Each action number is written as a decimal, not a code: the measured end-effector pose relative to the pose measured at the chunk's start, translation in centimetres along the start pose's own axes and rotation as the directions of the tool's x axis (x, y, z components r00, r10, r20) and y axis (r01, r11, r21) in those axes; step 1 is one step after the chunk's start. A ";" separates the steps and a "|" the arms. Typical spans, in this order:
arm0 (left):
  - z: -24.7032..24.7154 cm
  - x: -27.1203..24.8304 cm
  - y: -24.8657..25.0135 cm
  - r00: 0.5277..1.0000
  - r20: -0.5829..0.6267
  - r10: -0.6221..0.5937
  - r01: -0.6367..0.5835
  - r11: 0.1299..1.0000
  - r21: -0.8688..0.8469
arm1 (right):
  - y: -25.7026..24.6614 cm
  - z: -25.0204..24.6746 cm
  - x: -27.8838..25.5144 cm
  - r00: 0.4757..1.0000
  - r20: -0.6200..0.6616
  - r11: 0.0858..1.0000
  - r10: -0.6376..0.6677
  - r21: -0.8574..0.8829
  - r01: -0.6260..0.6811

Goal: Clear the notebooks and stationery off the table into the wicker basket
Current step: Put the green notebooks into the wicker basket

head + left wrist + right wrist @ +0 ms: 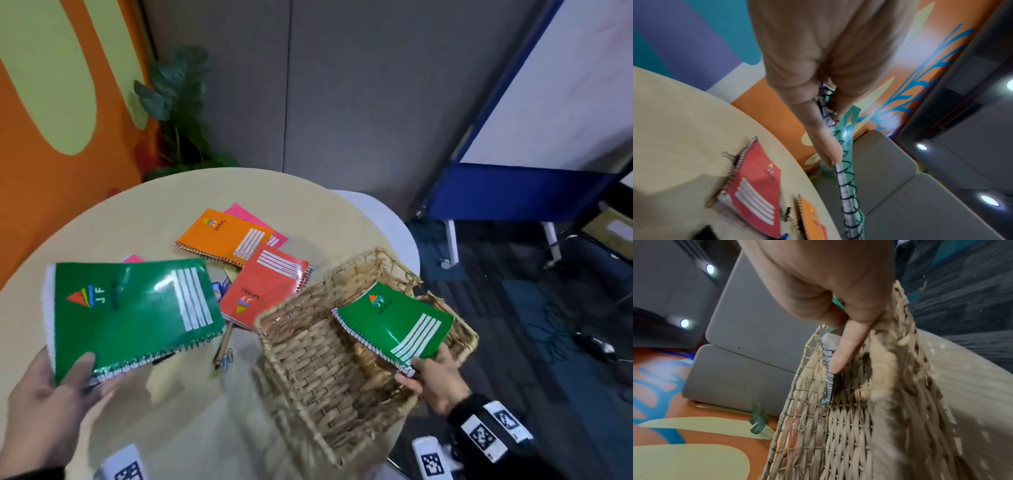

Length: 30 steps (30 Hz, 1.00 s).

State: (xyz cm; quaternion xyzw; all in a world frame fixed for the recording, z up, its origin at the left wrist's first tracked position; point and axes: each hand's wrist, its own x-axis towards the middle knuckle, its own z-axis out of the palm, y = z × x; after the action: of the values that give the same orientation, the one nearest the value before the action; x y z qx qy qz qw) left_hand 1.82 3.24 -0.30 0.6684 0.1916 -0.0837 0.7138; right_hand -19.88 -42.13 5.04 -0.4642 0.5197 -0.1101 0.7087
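My left hand (51, 394) grips a large green spiral notebook (133, 311) by its spiral corner, raised above the table's left side; the left wrist view shows its coil (846, 183) edge-on under my thumb. My right hand (433, 375) pinches a smaller green notebook (394, 320) by its corner, held over the wicker basket (329, 370) at the table's right edge. In the right wrist view my fingers (840, 352) press that notebook's spiral against the basket wall (838, 434). An orange notebook (224, 236), a red notebook (263, 287) and a pink one (245, 212) lie on the table.
The round beige table (137, 219) also carries a pen and binder clips (224, 349) between the notebooks and the basket. A plant (178, 109) stands behind the table by the orange wall. A blue-framed board (513, 192) stands at the right.
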 end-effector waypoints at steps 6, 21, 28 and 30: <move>9.3 -8.3 9.7 0.914 0.396 0.088 -0.092 0.996 -0.009 | -0.5 0.5 1.7 0.983 0.001 0.982 0.185 -0.039 -0.185; 33.4 -11.1 10.3 0.398 0.792 -0.463 -0.287 0.757 0.586 | -4.0 -5.3 -3.9 0.926 -0.106 0.929 -0.363 0.034 0.368; 39.6 -9.5 2.7 0.404 0.661 -0.633 -0.176 0.655 0.735 | -2.1 -8.6 -5.0 0.867 -0.261 0.898 -0.424 0.005 0.441; 40.1 -9.3 1.4 0.447 0.608 -0.656 -0.268 0.551 0.790 | -2.2 -8.7 -4.7 0.862 -0.227 0.888 -0.454 -0.033 0.459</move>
State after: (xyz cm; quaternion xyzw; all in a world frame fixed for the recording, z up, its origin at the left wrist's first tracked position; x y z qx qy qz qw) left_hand 0.34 -37.45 5.85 0.7365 -0.1728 -0.5832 0.2959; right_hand -28.52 -45.05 9.51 -0.5504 0.4720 -0.3331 0.6028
